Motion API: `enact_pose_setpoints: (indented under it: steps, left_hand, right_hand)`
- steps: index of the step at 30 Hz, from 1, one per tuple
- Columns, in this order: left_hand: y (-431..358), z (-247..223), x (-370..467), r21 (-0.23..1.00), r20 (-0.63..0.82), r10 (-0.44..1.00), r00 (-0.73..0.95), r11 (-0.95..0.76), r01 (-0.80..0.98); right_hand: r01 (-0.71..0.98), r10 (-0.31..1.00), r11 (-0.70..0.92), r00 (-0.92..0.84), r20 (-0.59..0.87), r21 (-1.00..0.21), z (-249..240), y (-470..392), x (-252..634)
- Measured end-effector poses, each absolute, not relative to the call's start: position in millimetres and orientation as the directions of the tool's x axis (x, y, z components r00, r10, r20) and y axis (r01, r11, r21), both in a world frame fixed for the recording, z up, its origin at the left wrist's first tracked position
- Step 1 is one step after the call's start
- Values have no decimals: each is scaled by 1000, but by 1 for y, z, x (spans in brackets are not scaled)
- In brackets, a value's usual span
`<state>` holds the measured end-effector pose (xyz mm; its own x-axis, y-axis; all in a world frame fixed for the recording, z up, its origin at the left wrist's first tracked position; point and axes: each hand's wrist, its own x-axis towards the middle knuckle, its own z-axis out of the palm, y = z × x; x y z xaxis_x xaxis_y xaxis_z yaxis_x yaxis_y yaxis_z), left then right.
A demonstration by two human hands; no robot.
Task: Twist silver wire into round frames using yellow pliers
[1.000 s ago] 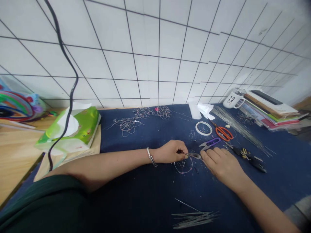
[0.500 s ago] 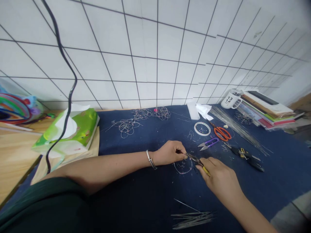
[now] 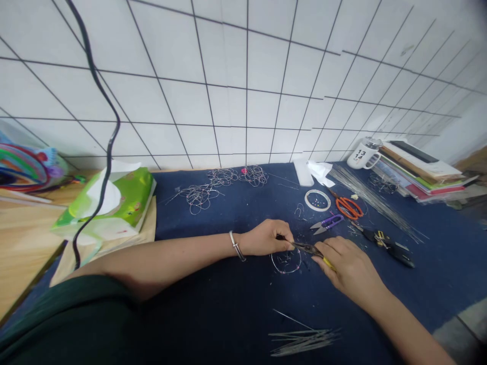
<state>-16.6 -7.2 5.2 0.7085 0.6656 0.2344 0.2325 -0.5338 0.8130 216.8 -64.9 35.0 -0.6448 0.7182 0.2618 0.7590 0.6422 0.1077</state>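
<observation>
Nearest us, a loose bundle of thin, straight, silvery wires [image 3: 302,340] lies on the dark blue, cloth-covered surface [image 3: 243,213], at six o'clock from a slender round wire hoop dotted with small pink beads [image 3: 286,272]. That hoop sits just below our left hand [image 3: 268,237], whose grip is pinched closed on its upper edge. Our right hand [image 3: 344,263], at three o'clock, has its grip wrapped around yellow-handled metal pliers [image 3: 312,249], their tips reaching our left fingertips. Beyond, toward three o'clock, we see a black-handled tool [image 3: 388,247]; toward two, purple-handled snips [image 3: 330,222] and orange-handled scissors [image 3: 349,208]. Farther, tangled thin wire loops [image 3: 200,196] lie toward ten o'clock.
</observation>
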Motion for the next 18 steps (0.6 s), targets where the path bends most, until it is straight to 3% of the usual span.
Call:
enact_pose_setpoints:
  steps: [6,18]
  left_hand:
    - [-7,4,-16,806,238,671,702,-540,244]
    - [-9,5,-16,772,308,662,683,-593,227]
  right_hand:
    - [729,667,657,-681,301,194,33,-64,218]
    - [884,853,442,-467,234,154,39,-89,199]
